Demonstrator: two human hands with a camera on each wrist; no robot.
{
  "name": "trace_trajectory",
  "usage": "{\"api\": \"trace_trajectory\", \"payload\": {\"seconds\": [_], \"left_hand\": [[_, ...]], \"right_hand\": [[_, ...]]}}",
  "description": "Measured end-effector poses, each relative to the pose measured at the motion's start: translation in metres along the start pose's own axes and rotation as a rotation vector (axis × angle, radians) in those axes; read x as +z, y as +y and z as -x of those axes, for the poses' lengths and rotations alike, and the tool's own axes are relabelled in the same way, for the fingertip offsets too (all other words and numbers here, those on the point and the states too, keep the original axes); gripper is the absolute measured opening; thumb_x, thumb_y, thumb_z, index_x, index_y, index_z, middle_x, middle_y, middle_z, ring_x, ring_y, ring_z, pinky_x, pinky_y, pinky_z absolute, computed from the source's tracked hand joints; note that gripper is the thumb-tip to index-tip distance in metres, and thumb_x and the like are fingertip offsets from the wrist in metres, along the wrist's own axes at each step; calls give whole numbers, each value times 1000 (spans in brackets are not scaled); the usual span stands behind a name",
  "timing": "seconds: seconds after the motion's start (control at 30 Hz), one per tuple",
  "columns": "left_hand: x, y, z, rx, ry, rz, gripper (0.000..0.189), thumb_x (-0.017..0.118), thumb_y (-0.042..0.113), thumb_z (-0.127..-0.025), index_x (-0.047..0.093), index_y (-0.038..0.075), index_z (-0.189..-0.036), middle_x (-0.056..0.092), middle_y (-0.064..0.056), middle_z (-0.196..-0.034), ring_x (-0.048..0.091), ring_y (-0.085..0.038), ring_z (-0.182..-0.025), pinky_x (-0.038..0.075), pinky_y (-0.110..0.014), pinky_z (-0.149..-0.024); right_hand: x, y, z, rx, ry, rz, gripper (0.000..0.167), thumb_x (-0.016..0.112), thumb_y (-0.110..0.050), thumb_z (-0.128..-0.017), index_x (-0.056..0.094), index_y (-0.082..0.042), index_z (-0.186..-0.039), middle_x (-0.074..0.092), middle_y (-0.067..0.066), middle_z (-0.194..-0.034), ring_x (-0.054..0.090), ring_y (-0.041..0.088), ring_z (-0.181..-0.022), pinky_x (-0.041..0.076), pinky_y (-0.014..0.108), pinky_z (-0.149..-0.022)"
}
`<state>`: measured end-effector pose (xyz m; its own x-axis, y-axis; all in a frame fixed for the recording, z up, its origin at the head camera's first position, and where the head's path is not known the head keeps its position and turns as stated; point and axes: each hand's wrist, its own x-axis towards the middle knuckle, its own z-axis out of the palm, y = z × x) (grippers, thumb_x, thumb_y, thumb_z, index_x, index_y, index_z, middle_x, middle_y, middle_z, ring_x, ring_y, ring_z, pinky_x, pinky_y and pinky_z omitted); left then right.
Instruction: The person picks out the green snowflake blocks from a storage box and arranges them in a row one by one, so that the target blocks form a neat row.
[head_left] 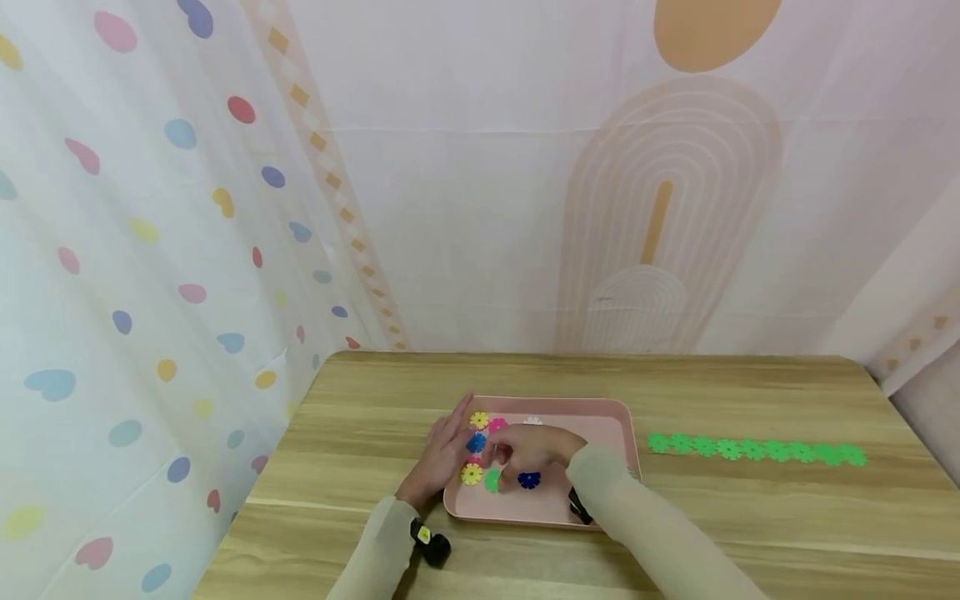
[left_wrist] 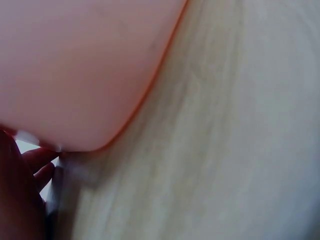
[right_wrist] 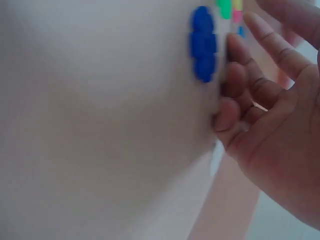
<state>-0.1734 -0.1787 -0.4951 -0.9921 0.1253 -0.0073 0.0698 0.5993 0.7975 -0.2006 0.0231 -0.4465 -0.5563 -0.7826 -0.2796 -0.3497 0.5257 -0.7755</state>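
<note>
A pink tray (head_left: 551,507) holds several flower-shaped plastic discs, among them a dark blue disc (head_left: 529,481), a green disc (head_left: 492,481), a yellow disc (head_left: 472,475) and a blue disc (head_left: 476,442). My left hand (head_left: 438,462) lies at the tray's left side with fingers extended, touching the rim. Over the middle of the tray is my right hand (head_left: 531,446), its fingers loosely bent among the discs. In the right wrist view its fingers (right_wrist: 265,40) show nothing between them, beside the dark blue disc. Part of the disc group is hidden beneath this hand.
A row of green flower discs (head_left: 753,450) lies on the wooden table (head_left: 360,417) to the right of the tray. A white disc (head_left: 533,421) sits near the tray's back wall. Patterned curtains (head_left: 465,208) hang behind the table and at its left.
</note>
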Motion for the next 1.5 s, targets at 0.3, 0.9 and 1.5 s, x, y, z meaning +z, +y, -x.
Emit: {"api": "trace_trajectory", "payload": {"seconds": [0.3,0.9,1.5], "left_hand": [[-1,1,0,21,8,-9,57,40,31,-106,21,28,-159,40,-9,-152,33,-30,-130,22,-66,-109],[-2,0,0,11,11,-14,57,40,31,-106,21,29,-159,40,-9,-152,31,-30,-131,21,-64,-111],[-2,1,0,-18,-7,23,57,40,33,-106,19,32,-159,31,-6,-160,19,-35,-143,13,-69,-113]], "right_hand": [[3,1,-4,-5,8,3,23,80,-9,-81,68,-13,-100,55,4,-88,46,11,-79,39,23,-71],[8,3,-10,-33,30,-12,18,78,-2,-82,66,-10,-93,55,1,-82,45,11,-74,38,22,-66],[2,14,-5,-30,39,-95,14,71,1,-85,64,-10,-91,57,-4,-83,50,11,-77,43,26,-73]]}}
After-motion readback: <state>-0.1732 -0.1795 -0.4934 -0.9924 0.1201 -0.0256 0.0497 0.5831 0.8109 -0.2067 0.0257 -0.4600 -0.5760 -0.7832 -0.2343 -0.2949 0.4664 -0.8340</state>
